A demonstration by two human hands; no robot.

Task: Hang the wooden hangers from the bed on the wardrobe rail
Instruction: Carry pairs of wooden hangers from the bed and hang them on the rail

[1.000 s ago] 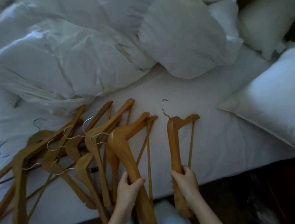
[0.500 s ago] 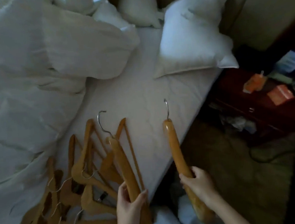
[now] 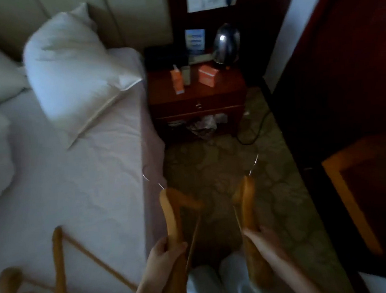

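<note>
Left hand [image 3: 165,250] closed round the lower arm of one hanger [image 3: 171,214], right hand [image 3: 257,235] clamped the same way on a second hanger [image 3: 247,202], both carried hooks-forward over the carpet [image 3: 215,167] at 6 o'clock. Bed [image 3: 85,179] at 9 o'clock, pillow [image 3: 73,70] at 11, remaining hangers [image 3: 57,263] heaped at 7 near the mattress edge. Nightstand [image 3: 197,99] at 12, kettle [image 3: 226,43] on it. Wardrobe rail out of sight. Judged stiff, light, smooth-varnished and apt to slip; best gripped by the thick wooden arm, hook left free for the rail.
</note>
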